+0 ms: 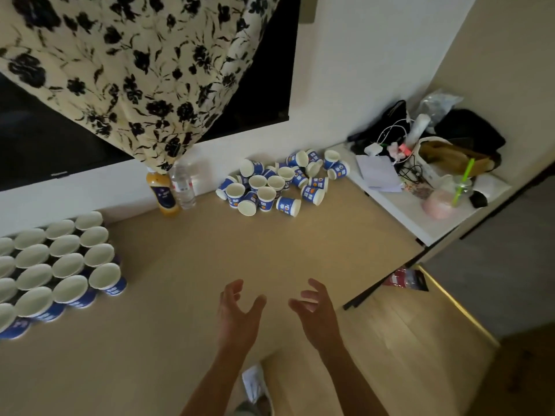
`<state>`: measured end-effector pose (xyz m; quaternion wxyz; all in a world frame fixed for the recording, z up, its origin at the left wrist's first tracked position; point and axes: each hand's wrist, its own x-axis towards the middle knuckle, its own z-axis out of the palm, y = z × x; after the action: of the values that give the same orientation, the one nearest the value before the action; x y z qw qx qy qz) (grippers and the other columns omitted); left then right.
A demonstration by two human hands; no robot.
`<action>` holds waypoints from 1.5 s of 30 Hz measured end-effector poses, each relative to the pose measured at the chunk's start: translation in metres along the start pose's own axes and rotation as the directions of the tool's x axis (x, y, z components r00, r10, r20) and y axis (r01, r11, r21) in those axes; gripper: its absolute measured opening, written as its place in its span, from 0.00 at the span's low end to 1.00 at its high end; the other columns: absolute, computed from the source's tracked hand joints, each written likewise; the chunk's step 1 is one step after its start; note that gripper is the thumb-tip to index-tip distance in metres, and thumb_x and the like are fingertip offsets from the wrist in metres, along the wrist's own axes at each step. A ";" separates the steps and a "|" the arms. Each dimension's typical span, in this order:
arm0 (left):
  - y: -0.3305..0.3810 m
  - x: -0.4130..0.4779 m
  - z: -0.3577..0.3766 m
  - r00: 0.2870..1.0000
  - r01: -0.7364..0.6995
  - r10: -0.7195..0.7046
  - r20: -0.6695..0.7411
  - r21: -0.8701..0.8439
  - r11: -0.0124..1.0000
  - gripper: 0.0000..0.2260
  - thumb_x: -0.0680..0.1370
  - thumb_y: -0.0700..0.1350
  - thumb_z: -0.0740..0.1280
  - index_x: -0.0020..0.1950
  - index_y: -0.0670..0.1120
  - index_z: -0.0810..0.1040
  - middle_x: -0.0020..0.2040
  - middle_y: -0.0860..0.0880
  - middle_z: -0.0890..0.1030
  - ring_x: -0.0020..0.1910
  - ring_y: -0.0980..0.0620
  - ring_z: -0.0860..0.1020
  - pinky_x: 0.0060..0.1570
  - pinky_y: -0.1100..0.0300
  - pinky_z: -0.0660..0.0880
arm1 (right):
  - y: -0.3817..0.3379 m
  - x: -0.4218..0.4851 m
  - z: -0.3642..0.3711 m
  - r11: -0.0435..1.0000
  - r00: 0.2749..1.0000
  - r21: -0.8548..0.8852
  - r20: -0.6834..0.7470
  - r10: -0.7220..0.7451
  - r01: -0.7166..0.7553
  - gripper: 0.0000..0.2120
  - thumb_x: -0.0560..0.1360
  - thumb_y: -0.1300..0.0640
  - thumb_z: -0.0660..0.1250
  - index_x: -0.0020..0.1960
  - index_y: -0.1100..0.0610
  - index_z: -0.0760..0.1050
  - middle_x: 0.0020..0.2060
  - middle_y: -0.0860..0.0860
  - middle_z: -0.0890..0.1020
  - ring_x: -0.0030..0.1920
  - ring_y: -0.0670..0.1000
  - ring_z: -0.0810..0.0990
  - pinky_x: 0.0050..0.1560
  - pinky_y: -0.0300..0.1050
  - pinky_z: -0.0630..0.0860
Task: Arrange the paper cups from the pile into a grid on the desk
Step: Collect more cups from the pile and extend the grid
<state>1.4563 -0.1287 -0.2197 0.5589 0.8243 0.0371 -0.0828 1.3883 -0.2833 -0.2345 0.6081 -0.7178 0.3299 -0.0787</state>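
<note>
**Q:** Status of the grid?

**A:** Partway. The grid [60, 259] sits at the left edge of the desk [240, 250]. Its cups are upright, mouths up, rims touching or nearly so, in slanting rows. It runs off the view on the left, so I can't count it whole. Possibly over half of the cups are placed.

**Q:** What's left?

**A:** The pile [270, 184], at the back of the desk by the wall, well apart from the grid. It's a fair heap: some cups upright, several on their sides, a few wedged under others. I judge all of them need carrying over and setting along the grid's open right side.

**Q:** Your hands?

**A:** Both are over bare desk, near me, short of the pile and off to the right of the grid. My left hand [237, 313] has its fingers spread and loosely curved, with nothing in it. My right hand [315, 310] is the same and also empty. The palms are turned toward each other, apart, and the forearms reach forward from the bottom of the view.

**Q:** Next?

**A:** A reach to the pile, I'd say. Neither hand touches a cup yet.
</note>
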 end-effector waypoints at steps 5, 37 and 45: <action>0.012 0.038 0.061 0.999 0.011 -0.011 0.048 -0.013 1.000 0.24 0.72 0.47 0.78 0.65 0.46 0.74 0.61 0.50 0.78 0.59 0.50 0.77 0.58 0.47 0.76 | 0.007 0.045 -0.033 0.995 0.999 -0.095 -0.008 0.034 -0.034 0.28 0.74 0.54 0.75 0.70 0.48 0.67 0.55 0.50 0.79 0.49 0.41 0.81 0.38 0.28 0.74; 0.082 0.128 0.231 0.936 0.243 -0.219 -0.275 0.059 0.968 0.21 0.73 0.45 0.77 0.63 0.50 0.75 0.58 0.54 0.79 0.58 0.53 0.77 0.58 0.47 0.77 | -0.037 0.463 -0.018 0.430 0.913 -0.806 0.359 -0.193 0.408 0.38 0.70 0.44 0.75 0.73 0.57 0.64 0.71 0.59 0.69 0.71 0.60 0.69 0.63 0.57 0.72; 0.089 0.126 0.236 0.927 0.287 -0.259 -0.271 0.072 0.955 0.20 0.73 0.46 0.76 0.62 0.54 0.74 0.58 0.59 0.77 0.58 0.56 0.76 0.59 0.48 0.76 | -0.016 0.471 -0.020 0.435 0.917 -0.808 0.348 -0.194 0.398 0.38 0.69 0.47 0.76 0.73 0.56 0.64 0.68 0.58 0.71 0.65 0.60 0.74 0.59 0.57 0.75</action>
<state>1.5714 -0.3847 -0.2458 0.4860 0.8443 0.2194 -0.0537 1.7465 -0.5674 -0.3508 0.1710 -0.9747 0.1286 0.0653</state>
